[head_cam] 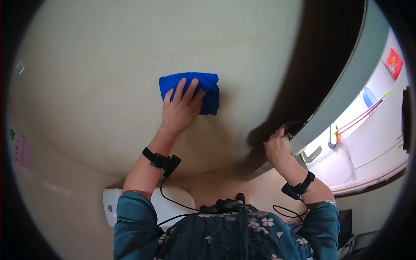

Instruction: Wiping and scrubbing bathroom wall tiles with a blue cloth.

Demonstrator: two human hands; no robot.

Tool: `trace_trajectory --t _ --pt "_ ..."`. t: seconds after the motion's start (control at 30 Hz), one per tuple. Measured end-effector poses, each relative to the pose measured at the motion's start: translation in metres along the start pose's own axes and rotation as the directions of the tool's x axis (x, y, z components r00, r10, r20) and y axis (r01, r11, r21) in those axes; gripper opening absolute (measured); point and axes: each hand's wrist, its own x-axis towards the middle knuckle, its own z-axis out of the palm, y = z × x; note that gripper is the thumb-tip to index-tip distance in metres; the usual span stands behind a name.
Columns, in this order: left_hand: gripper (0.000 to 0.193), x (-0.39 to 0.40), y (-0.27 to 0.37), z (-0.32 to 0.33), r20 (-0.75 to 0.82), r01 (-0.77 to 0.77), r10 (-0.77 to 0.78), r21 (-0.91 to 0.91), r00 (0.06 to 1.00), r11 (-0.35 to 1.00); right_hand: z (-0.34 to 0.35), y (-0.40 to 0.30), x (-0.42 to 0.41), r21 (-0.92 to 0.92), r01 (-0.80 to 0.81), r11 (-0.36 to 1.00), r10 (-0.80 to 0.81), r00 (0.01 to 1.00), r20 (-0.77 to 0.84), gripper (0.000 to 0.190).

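My left hand (182,103) presses a folded blue cloth (209,103) flat against the pale wall (123,100), with its fingers spread over the fabric. The cloth's right side hangs loose past my fingertips. To the right, my right hand (278,146) is closed around the inner handle (295,126) of a grey-green door (349,73) that stands ajar. My fingers cover most of that handle. On the door's other side, a metal lever handle (311,154) shows. Each wrist wears a black strap with a small device and a cable.
A white toilet (174,198) stands low on the left, close to the wall. Past the door are a broom (333,135), a blue basin (369,97) and a red poster (394,64). A pink paper with writing (22,152) is stuck on the left wall.
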Motion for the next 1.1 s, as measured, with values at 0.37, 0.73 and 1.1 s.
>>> trace_trajectory --t 0.37,0.73,1.1 --pt "0.052 0.005 -0.013 -0.001 0.066 -0.188 0.187 0.000 0.980 0.982 0.032 0.010 -0.090 0.558 -0.207 0.803 0.361 0.915 -0.181 0.053" --pt "0.062 0.013 -0.025 0.051 0.199 -0.356 0.400 -0.225 0.894 0.907 -0.011 -0.088 0.069 0.956 0.083 0.280 0.542 0.809 -0.229 0.084" --pt "0.068 0.006 -0.057 0.085 0.257 -0.438 0.495 -0.250 0.830 0.863 -0.070 -0.180 0.189 0.992 0.125 0.023 0.648 0.753 -0.109 0.092"
